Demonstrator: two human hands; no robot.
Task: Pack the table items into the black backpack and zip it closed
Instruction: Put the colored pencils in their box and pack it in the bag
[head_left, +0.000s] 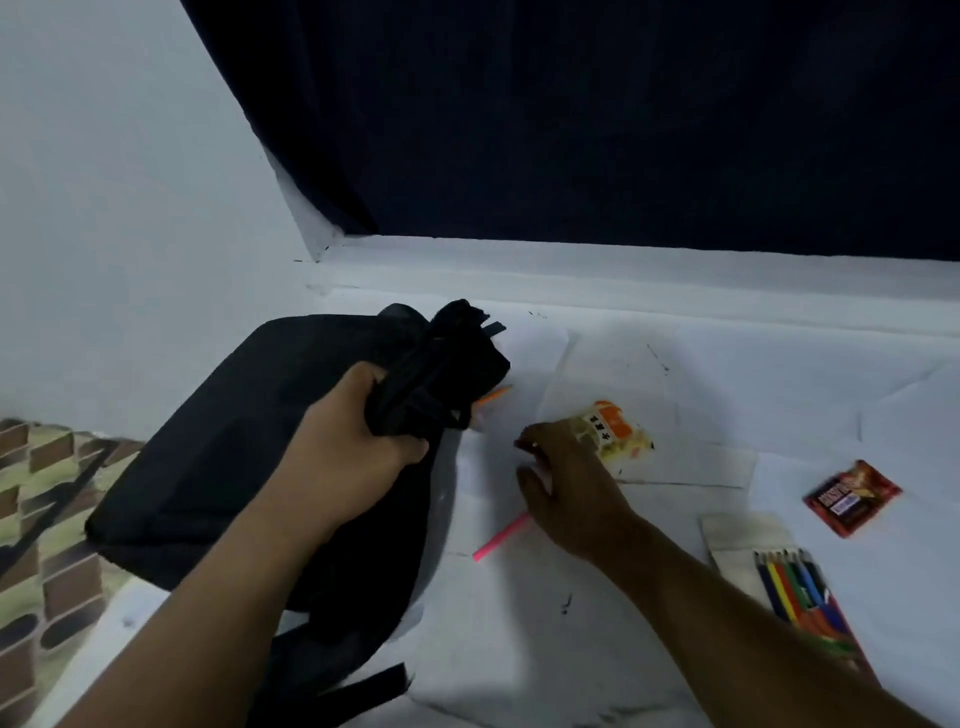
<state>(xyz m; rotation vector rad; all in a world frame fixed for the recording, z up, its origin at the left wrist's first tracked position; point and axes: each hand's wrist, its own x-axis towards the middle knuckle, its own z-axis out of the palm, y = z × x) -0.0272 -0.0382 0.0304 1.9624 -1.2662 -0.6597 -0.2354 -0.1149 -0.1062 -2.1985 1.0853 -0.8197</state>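
Backpack (218, 457) lies at the left of the white counter (597, 623), its inside hidden. Left hand (358, 441) grips bunched black fabric at the bag's top. Right hand (566, 483), fingers spread and relaxed, rests on the counter touching an orange snack packet (618, 431), over a pink pen (501, 535). Pencil box (810, 603) holds coloured pencils; a red wrapper (852, 496) lies beside it.

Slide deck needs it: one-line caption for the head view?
Left hand grips the black backpack top; right hand reaches over the snack packet.
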